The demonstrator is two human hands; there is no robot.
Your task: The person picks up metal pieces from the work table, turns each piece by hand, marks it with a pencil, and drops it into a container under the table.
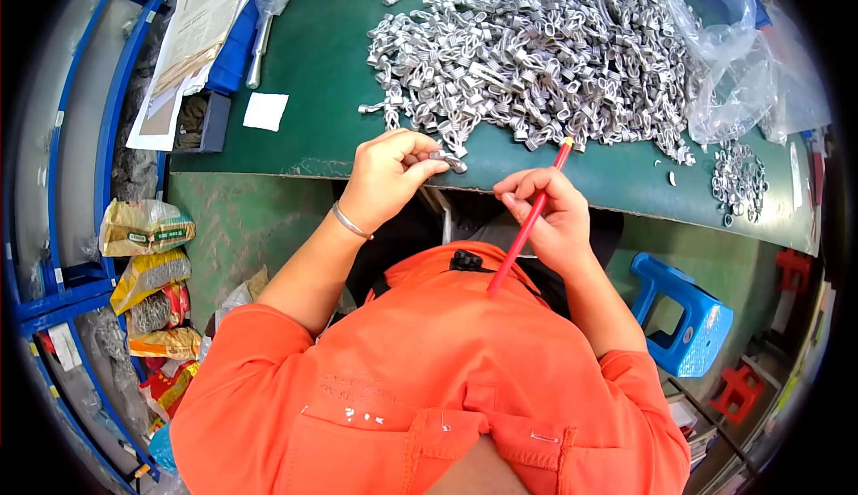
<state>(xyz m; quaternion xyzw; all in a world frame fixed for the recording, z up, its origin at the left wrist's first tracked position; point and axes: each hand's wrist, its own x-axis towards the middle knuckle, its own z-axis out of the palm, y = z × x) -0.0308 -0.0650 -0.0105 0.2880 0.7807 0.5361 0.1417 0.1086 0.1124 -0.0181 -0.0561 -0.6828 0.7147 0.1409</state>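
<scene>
On the green table [313, 142], a large heap of silvery metal clips [536, 57] spreads across the back and middle. My left hand [391, 173], with a bangle on the wrist, pinches a small metal clip [450, 161] between thumb and fingers at the table's front edge, just below the heap. A red pencil-like stick [529, 225] is held in my right hand [547, 209], its pale tip pointing up toward the heap and its other end near my orange shirt. The two hands are apart.
Clear plastic bags [728, 66] and a smaller pile of metal rings [739, 182] lie at the right. A white paper piece [265, 112] and newspapers [192, 39] are at the left. A blue stool [684, 316] stands below right, sacks [147, 227] below left.
</scene>
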